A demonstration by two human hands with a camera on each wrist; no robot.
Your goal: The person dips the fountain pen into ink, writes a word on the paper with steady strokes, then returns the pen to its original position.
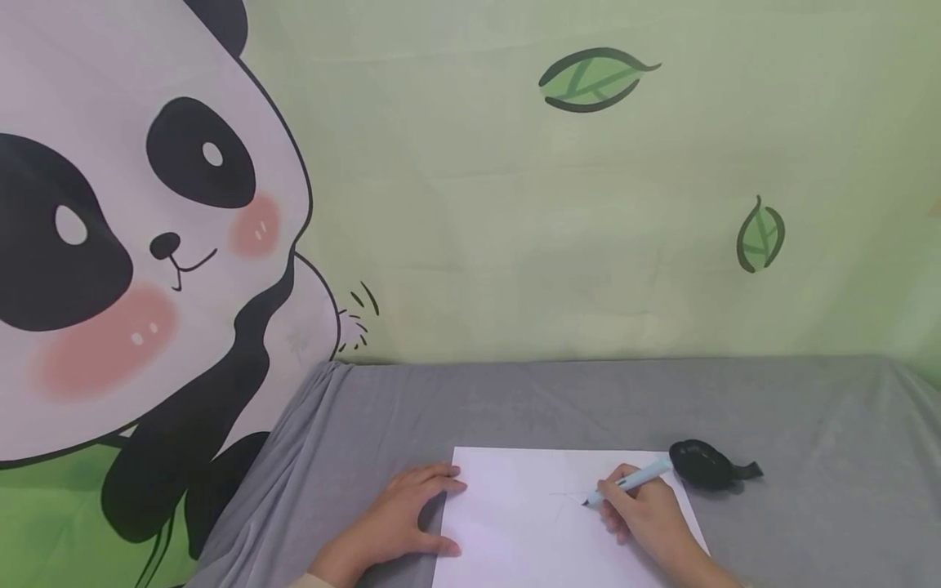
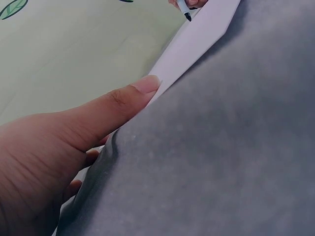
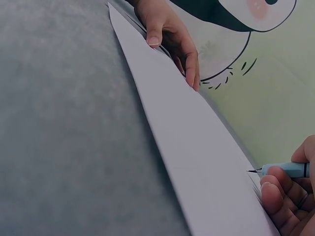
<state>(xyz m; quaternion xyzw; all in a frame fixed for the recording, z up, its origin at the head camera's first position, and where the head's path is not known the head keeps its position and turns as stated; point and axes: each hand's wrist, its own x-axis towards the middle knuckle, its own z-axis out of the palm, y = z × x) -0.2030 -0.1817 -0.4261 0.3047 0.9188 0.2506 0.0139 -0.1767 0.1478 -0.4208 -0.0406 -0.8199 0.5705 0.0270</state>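
A sheet of white paper [image 1: 515,531] lies on the grey cloth. My right hand [image 1: 647,514] holds a light blue pen [image 1: 632,478] between thumb and fingers, its dark tip close over the paper; in the right wrist view the pen [image 3: 285,170] points left, with a thin dark point. A few faint thin lines [image 1: 564,494] show just left of the tip. My left hand [image 1: 400,514] rests at the paper's left edge with fingers and thumb spread. In the left wrist view, the thumb of the left hand [image 2: 74,128] touches the paper's edge.
A glossy black object [image 1: 706,465], rounded with a narrow tail, lies at the paper's upper right corner, beyond the pen's back end. The grey cloth [image 1: 816,457] covers the table. Behind it hangs a pale green backdrop [image 1: 470,204] with a panda and leaves.
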